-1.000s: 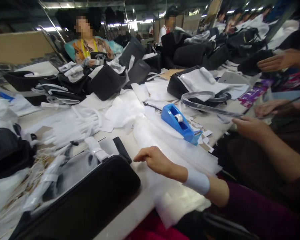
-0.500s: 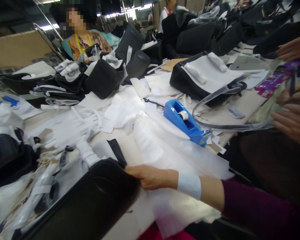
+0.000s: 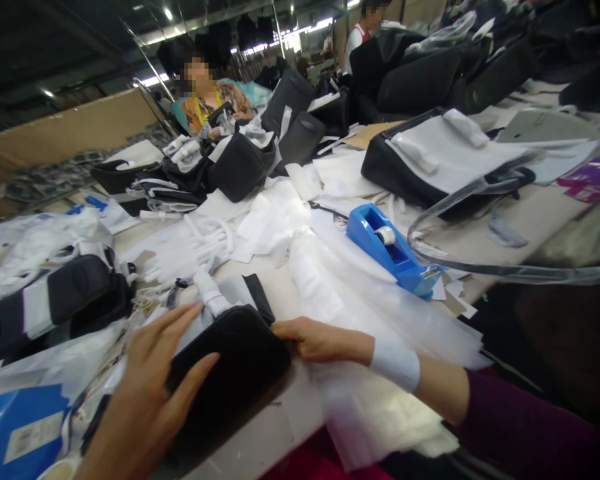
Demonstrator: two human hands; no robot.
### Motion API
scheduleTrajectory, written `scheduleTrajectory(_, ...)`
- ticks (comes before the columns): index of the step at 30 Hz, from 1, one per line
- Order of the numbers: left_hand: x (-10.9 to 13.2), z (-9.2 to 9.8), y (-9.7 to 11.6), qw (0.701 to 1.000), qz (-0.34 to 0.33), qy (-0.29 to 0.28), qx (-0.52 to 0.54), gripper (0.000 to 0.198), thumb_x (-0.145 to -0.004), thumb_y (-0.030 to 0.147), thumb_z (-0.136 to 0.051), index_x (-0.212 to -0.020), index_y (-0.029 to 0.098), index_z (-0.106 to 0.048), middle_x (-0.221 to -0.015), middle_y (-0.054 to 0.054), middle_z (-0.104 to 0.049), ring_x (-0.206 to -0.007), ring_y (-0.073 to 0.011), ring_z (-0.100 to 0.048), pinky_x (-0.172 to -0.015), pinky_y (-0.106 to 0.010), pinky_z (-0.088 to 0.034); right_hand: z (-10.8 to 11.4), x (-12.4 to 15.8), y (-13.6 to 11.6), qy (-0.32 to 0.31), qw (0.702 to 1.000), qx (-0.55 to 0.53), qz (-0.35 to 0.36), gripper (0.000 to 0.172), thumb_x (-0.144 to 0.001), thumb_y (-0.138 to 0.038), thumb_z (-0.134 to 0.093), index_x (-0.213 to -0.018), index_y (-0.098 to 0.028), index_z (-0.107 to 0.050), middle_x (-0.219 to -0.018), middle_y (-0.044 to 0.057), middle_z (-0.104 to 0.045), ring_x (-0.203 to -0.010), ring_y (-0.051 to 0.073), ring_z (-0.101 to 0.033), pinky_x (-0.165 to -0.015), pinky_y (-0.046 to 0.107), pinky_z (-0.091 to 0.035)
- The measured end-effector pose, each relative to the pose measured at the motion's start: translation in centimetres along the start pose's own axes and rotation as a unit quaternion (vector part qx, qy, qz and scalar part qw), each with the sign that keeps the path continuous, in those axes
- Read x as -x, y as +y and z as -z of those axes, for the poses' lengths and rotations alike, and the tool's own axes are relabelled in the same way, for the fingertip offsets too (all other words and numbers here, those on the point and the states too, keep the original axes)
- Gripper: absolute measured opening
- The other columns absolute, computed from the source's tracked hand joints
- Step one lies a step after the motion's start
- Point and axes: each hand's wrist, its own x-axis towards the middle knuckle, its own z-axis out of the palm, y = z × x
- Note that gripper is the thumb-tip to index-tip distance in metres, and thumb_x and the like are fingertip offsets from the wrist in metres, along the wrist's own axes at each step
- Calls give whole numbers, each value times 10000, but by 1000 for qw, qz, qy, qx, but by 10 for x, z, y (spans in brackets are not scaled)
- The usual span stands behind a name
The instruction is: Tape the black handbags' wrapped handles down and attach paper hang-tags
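A black bag (image 3: 235, 373) stands tilted at the table's near edge, with white wrapping and a dark flap at its top. My right hand (image 3: 315, 339), a pale band around its wrist, pinches the bag's upper right corner. Over the bag's left edge is my left hand (image 3: 155, 387), its fingers stretched out and the thumb apart, lying across the black face. Whether the left hand touches the bag I cannot tell. Thin white wrapping sheets (image 3: 340, 287) lie just beyond my right hand.
A blue tape dispenser (image 3: 393, 250) stands right of the sheets. Another blue dispenser (image 3: 25, 427) is at lower left. Black bags (image 3: 243, 167) and a bag with white padding (image 3: 445, 153) lie farther back. A person (image 3: 207, 100) is across the table.
My left hand has come into view at the bag's left side. The view has shifted left, bringing the lower-left dispenser into sight. My right hand still grips the bag's corner.
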Motion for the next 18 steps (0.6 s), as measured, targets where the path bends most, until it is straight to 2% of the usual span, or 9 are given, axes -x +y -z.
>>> scheduleTrajectory(3,-33,-22,15,991,-88,-87,-39,399,-843,460,-532,-1177,254,-604,-1194,-68,-595,-1143,-295,-526,-1038,-490,-410,20,-18,-8,68,990,-4,-126,397,-648,66,-455,-828,-129,-750,-812,30,-735,-784,150,-683,-723,223,-529)
scheduleTrajectory(5,-48,-33,23,985,-100,-125,-59,360,-849,450,-536,-1116,229,-634,-1098,-73,-614,-1044,-270,-558,-972,-460,-448,35,-39,-13,123,975,20,-184,366,-662,49,-466,-824,-112,-751,-792,54,-730,-760,156,-679,-691,220,-521)
scheduleTrajectory(7,-53,-40,29,983,-102,-131,-83,313,-845,438,-555,-1049,222,-655,-1042,-75,-606,-994,-264,-559,-929,-451,-458,49,-66,-15,134,969,51,-202,316,-671,40,-509,-819,-107,-746,-809,69,-728,-799,175,-674,-717,231,-514)
scheduleTrajectory(10,-47,-42,32,983,-103,-112,-107,261,-837,414,-584,-1000,224,-658,-1018,-75,-573,-973,-263,-543,-898,-448,-457,60,-108,-10,110,971,61,-206,249,-633,66,-575,-738,-107,-719,-751,57,-711,-830,194,-666,-740,238,-510)
scheduleTrajectory(13,-40,-42,34,984,-102,-81,-120,222,-848,398,-578,-973,228,-646,-1029,-72,-535,-971,-257,-527,-894,-445,-450,59,-142,0,62,971,46,-226,209,-626,84,-613,-689,-102,-686,-577,9,-641,-674,170,-652,-643,236,-526)
scheduleTrajectory(15,-39,-43,35,983,-105,-65,-135,196,-856,391,-568,-944,231,-640,-1041,-71,-515,-980,-257,-515,-897,-441,-444,54,-159,8,30,966,36,-254,160,-651,71,-636,-678,-83,-668,-486,-18,-580,-552,145,-610,-556,234,-519)
scheduleTrajectory(18,-41,-47,39,981,-89,-50,-164,199,-862,406,-557,-924,228,-620,-1007,-67,-509,-957,-258,-514,-874,-431,-445,51,-176,17,1,957,25,-288,77,-663,23,-689,-652,-30,-635,-472,-43,-550,-505,97,-553,-524,201,-487)
